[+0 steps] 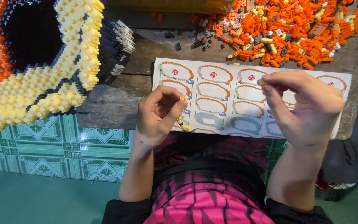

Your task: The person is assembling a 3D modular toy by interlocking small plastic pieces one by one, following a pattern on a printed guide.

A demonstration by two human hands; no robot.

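My left hand (pixel 159 113) is curled around a short chain of small yellow bricks (pixel 182 120), held upright over the left part of an instruction sheet (pixel 224 89). My right hand (pixel 305 103) hovers above the sheet's right side with thumb and forefinger pinched together near its top; whatever is between them is too small to see. The sheet shows rows of curved brick rings in orange, grey and blue. It lies on a worn wooden board (pixel 117 97).
A large built model of yellow, orange and dark tiny bricks (pixel 38 62) fills the upper left. A heap of loose orange, yellow and grey bricks (pixel 286 29) lies at the back right. Green patterned floor tiles (pixel 63 149) show below the board. Dark cloth (pixel 353 153) sits at right.
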